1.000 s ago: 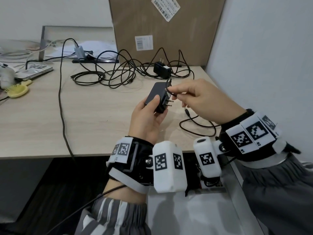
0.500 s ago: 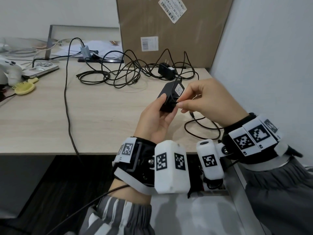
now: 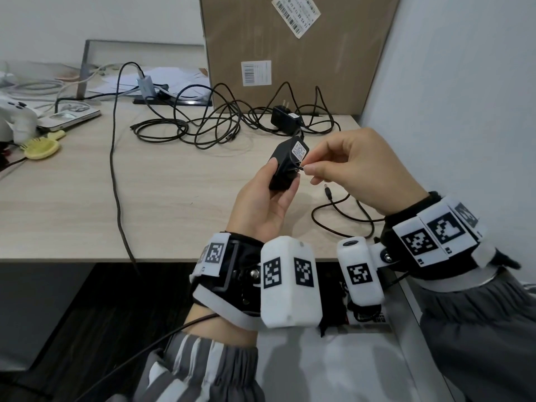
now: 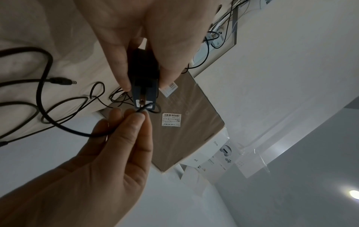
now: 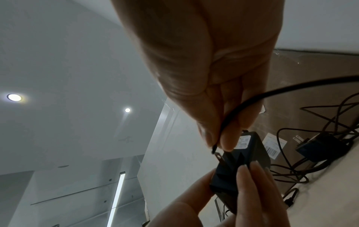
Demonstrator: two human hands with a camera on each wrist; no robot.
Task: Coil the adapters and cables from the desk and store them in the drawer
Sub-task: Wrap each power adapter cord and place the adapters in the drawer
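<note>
Looking down from the head view, the left hand [image 3: 261, 201] grips a black power adapter [image 3: 287, 163] above the wooden counter [image 3: 87, 198], thumb on one side and fingers on the other. A white label on the adapter's face carries print too small to read. The right hand [image 3: 359, 169] pinches the adapter's thin black cable [image 3: 342, 216] close to the adapter's prongs; the rest of the cable loops on the counter to a barrel plug [image 3: 328, 193] lying free. Farther back, a second adapter [image 3: 285, 118] sits among tangled black cables [image 3: 203, 129] in front of a cardboard box [image 3: 290, 53] with two barcode stickers, their text illegible here. At the left edge are a yellow hairbrush [image 3: 42, 146] and a white game controller [image 3: 14, 111]. An open white drawer [image 3: 333, 369] shows below the wrists.

The left wrist view shows the adapter [image 4: 144, 83] from below, held between thumb and fingers, with one metal prong [image 4: 141, 100] visible and the cable crossing it, pinched by the right hand [image 4: 116, 145]. One sticker [image 4: 172, 119] on the box begins "15-Y5-EE"; the rest is unclear. A white printed carton [image 4: 219, 155], unseen from the head, leans behind the box.

The right wrist view shows the cable [image 5: 252, 104] pinched between thumb and fingertip [image 5: 226, 141] just above a prong with a hole [image 5: 219, 157], and ceiling lights [image 5: 14, 97] seen in no other view.
</note>
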